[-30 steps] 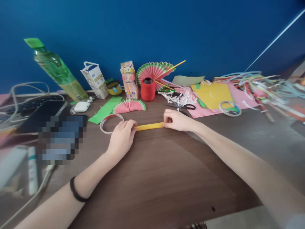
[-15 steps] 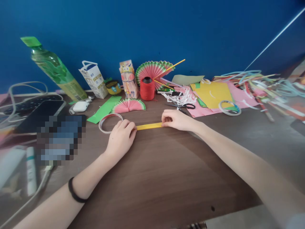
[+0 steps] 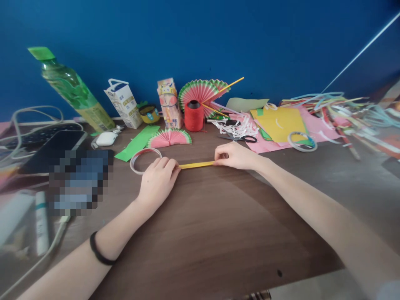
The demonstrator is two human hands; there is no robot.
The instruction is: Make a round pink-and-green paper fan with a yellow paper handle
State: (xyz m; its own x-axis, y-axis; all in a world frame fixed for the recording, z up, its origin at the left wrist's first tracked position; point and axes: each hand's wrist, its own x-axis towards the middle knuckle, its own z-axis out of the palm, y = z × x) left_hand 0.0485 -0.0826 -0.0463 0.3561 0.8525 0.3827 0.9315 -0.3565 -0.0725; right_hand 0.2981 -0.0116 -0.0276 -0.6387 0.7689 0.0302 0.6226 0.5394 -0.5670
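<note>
Over the brown tabletop (image 3: 212, 233), at mid-frame, a narrow, straight yellow strip (image 3: 197, 165) (perhaps folded paper; its layers blur) spans between the left hand (image 3: 158, 180) and right hand (image 3: 235, 156), an end pinched in each one's fingers.

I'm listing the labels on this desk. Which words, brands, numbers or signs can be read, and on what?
None can be read for certain.
White carton: lettering too small and blurred.
Pink box: markings near its bottom, too blurred.
Green bottle: label too blurred.
White tube: faint markings, too blurred.
Dark device: pixelated, nothing legible.
</note>
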